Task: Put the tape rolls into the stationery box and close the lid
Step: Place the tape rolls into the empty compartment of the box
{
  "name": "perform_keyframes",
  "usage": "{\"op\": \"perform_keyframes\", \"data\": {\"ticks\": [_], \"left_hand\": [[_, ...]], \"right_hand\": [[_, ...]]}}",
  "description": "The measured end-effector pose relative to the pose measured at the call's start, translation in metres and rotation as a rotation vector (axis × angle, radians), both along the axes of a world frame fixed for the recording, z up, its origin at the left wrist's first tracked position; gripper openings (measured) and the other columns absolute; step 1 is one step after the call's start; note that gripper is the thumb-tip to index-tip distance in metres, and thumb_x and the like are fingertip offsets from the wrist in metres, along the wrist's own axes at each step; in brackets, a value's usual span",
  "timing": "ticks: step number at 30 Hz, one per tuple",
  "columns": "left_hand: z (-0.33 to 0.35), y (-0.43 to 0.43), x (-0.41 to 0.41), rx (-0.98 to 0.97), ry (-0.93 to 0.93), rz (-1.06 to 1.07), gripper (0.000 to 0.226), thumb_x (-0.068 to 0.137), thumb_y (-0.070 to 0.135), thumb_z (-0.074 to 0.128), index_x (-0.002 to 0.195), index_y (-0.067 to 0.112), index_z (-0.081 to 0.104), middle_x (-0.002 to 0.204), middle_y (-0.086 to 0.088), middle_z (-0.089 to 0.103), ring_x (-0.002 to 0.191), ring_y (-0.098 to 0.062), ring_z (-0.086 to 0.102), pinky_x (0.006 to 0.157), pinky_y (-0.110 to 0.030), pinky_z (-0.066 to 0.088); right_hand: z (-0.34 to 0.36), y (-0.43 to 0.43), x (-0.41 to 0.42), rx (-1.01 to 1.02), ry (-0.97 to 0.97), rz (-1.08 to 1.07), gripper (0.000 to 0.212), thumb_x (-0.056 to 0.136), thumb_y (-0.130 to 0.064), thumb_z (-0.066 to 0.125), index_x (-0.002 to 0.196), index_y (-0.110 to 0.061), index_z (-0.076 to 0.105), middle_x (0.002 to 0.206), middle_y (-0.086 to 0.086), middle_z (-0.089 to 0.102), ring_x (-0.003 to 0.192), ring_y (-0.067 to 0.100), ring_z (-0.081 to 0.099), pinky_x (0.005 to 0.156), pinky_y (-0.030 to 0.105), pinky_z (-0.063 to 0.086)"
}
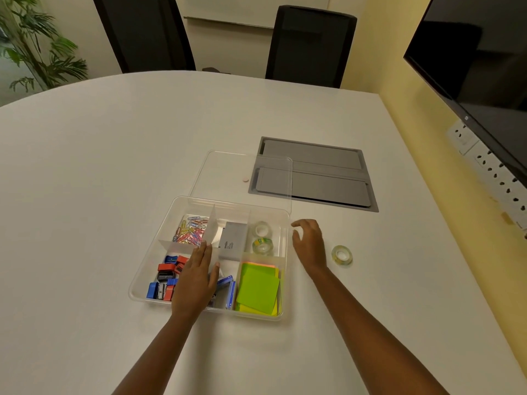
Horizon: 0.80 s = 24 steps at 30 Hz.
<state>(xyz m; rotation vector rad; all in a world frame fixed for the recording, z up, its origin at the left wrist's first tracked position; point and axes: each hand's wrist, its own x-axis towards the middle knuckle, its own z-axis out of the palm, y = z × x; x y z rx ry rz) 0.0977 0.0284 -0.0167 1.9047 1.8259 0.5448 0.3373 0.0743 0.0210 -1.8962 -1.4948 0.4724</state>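
Observation:
The clear stationery box (148,269) stands open on the white table. Two tape rolls lie in its back right compartment, one (261,228) behind the other (263,245). A third tape roll (341,254) lies on the table to the right of the box. The clear lid (242,173) lies flat behind the box. My left hand (196,277) rests flat over the middle of the box, fingers at a divider. My right hand (309,243) hovers just outside the box's right wall, fingers apart and empty, left of the loose roll.
The box also holds coloured paper clips (190,230), sharpeners (166,277), a grey case (233,243) and green sticky notes (258,289). A grey cable hatch (328,178) is set in the table behind. Two black chairs stand at the far side; a screen hangs at right.

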Motion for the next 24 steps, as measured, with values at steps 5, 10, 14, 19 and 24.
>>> {"op": "perform_keyframes", "data": {"ticks": [5,10,14,19,24], "left_hand": [[-0.001,0.0,0.0,-0.002,-0.014,0.0,0.054,0.095,0.027,0.038,0.143,0.013,0.017,0.155,-0.007,0.019,0.143,-0.022,0.018,0.114,-0.042,0.027],[-0.001,0.001,0.0,0.006,-0.007,0.001,0.054,0.095,0.027,0.039,0.143,0.013,0.018,0.155,-0.006,0.019,0.143,-0.022,0.018,0.114,-0.042,0.028],[-0.001,0.001,0.0,0.002,-0.008,0.003,0.054,0.095,0.027,0.039,0.143,0.013,0.018,0.155,-0.006,0.019,0.143,-0.022,0.018,0.113,-0.042,0.028],[-0.001,0.0,0.0,-0.005,0.001,0.002,0.054,0.095,0.027,0.039,0.143,0.014,0.017,0.155,-0.006,0.019,0.143,-0.022,0.018,0.113,-0.042,0.027],[0.001,0.001,0.0,-0.003,0.0,0.004,0.054,0.095,0.028,0.038,0.143,0.014,0.017,0.155,-0.005,0.019,0.143,-0.022,0.017,0.114,-0.041,0.027]], "right_hand": [[-0.023,-0.017,0.041,-0.218,-0.275,-0.129,0.033,0.091,-0.01,0.052,0.125,-0.008,0.053,0.143,0.017,0.041,0.135,0.033,0.032,0.107,0.045,0.034],[-0.036,-0.033,0.067,-0.438,-0.386,-0.164,0.045,0.093,-0.022,0.051,0.137,-0.015,0.039,0.152,0.016,0.025,0.141,0.036,0.019,0.111,0.049,0.03],[-0.038,-0.039,0.07,-0.332,-0.329,-0.163,0.032,0.094,-0.009,0.047,0.126,-0.008,0.05,0.134,0.022,0.045,0.119,0.039,0.045,0.094,0.041,0.046],[-0.027,-0.037,0.058,-0.259,-0.062,-0.185,0.029,0.089,-0.003,0.053,0.118,-0.007,0.057,0.125,0.025,0.046,0.113,0.042,0.047,0.09,0.043,0.049],[-0.003,-0.019,0.018,-0.045,-0.007,-0.006,0.035,0.086,-0.005,0.06,0.121,-0.006,0.056,0.127,0.02,0.049,0.114,0.037,0.049,0.093,0.039,0.047]]}}
